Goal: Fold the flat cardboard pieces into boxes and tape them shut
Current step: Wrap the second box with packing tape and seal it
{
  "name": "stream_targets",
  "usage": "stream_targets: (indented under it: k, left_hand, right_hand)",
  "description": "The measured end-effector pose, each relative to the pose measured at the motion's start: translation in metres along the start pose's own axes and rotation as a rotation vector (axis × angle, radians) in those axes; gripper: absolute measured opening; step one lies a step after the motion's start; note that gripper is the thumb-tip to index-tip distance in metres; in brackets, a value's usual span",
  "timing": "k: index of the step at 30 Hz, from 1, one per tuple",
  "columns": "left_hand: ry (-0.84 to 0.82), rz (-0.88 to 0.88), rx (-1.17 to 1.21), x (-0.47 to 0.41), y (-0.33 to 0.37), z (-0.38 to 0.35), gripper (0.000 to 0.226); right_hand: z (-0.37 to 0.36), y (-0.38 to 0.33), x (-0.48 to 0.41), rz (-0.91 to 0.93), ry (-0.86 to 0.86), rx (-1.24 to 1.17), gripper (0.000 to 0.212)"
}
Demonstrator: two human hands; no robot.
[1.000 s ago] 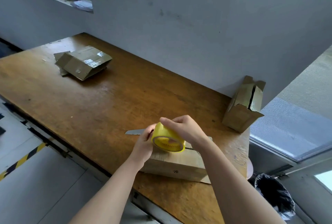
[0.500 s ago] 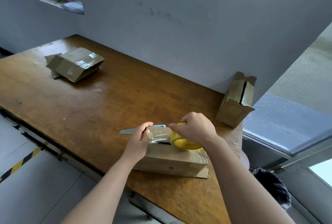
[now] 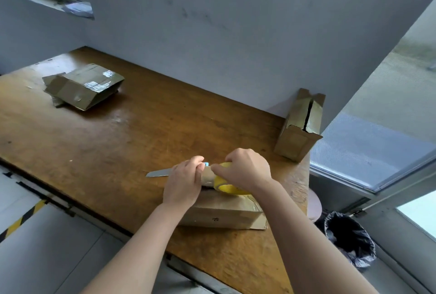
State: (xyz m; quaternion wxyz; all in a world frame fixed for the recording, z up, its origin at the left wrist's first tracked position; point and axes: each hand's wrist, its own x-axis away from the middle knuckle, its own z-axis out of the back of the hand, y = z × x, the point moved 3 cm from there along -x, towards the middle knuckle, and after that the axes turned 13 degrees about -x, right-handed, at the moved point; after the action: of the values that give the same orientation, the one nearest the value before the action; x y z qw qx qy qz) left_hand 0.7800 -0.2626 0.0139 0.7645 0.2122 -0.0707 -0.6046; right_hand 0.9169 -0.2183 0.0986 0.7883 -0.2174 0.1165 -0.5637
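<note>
Gripped the tape roll [image 3: 230,187] in the right hand [image 3: 245,170], over the near box [image 3: 224,214] at the front edge of the table [image 3: 113,149]. Pinched the strip [image 3: 208,175] drawn off the roll in the left hand [image 3: 182,183]. Saw a knife [image 3: 157,173] flat behind the hands, a second box [image 3: 297,128] by the wall, a taped box [image 3: 82,87] far left.
</note>
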Motion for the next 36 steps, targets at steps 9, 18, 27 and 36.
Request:
stream_targets:
  k: [9,18,27,36]
  left_hand:
    - [0.084,-0.076,-0.026,0.001,0.005,0.005,0.033]
    - [0.028,-0.112,-0.019,-0.003,0.002,-0.002,0.035]
    - [0.018,-0.110,0.004,-0.004,0.002,-0.002,0.034]
    - [0.027,-0.125,-0.005,-0.004,0.002,-0.002,0.033]
  right_hand:
    - [0.023,0.046,0.010,0.041,-0.138,-0.542,0.047]
    - [0.042,0.075,0.015,0.028,-0.077,-0.255,0.052]
    - [0.048,0.098,0.026,-0.102,0.063,-0.344,0.044]
    - [0.049,0.104,0.027,-0.151,0.087,-0.136,0.047]
